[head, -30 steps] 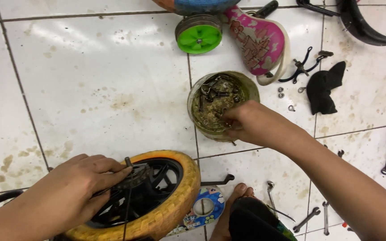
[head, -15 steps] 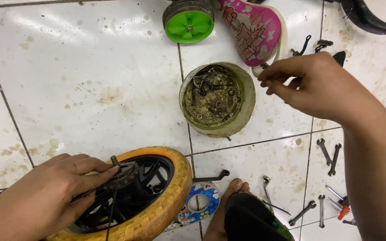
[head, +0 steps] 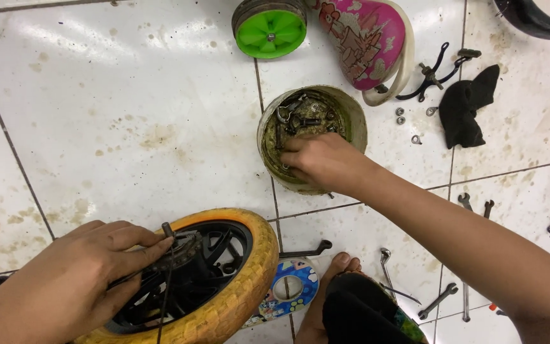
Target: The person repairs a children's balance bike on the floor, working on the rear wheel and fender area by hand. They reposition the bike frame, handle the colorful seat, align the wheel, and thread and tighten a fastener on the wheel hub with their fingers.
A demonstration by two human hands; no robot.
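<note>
Over the tub (head: 358, 121), right hand (head: 323, 162) curls among bolts; left hand (head: 74, 280) spreads open on wheel hub (head: 183, 248).

Glossy white ceramic floor tiles (head: 128, 95), stained with brown grime. Wheel (head: 192, 280) has a rough knobbly yellow rubber tyre and a glossy black plastic rim. Round tub (head: 354, 118) looks like dull dirty plastic, filled with rusty greasy metal bolts (head: 297, 118). Small wheel (head: 270, 28) has a smooth green plastic hub. Black cloth (head: 469, 105), matt. Spanners (head: 437, 299) are bare grey metal
</note>
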